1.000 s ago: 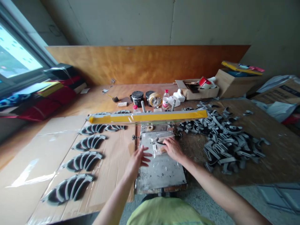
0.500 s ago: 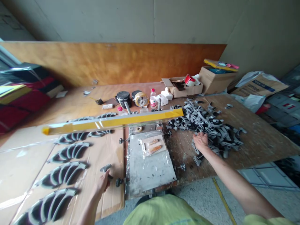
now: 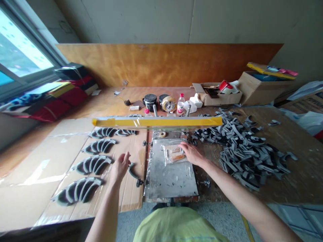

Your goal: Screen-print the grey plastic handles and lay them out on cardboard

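Observation:
Over the cardboard sheet (image 3: 136, 198), my left hand (image 3: 121, 165) is open, fingers loosely apart. Just to its right a curved grey piece (image 3: 133, 170) lies by itself on the cardboard. My right hand (image 3: 192, 154) reaches over the metal plate (image 3: 171, 183), its fingers pinched. A small grey piece (image 3: 182, 150) shows under these fingertips, partly hidden and blurred. Close beside it on the plate is a clear plastic sheet with brownish blocks (image 3: 178, 157). Fanned rows of curved grey pieces (image 3: 92, 164) lie left of my left hand.
A large heap of grey pieces (image 3: 252, 154) covers the right side of the table. A yellow-taped bar (image 3: 156, 122) spans above the plate's far end. Behind stand black tubs (image 3: 150, 102), a bottle (image 3: 180, 105) and an open carton (image 3: 219, 98). Clamp knobs (image 3: 207, 183) stick out beside the plate.
My right hand has left the heap and moved left over the plate. My left hand has let go of a curved grey piece, now lying on the cardboard. The view has turned left.

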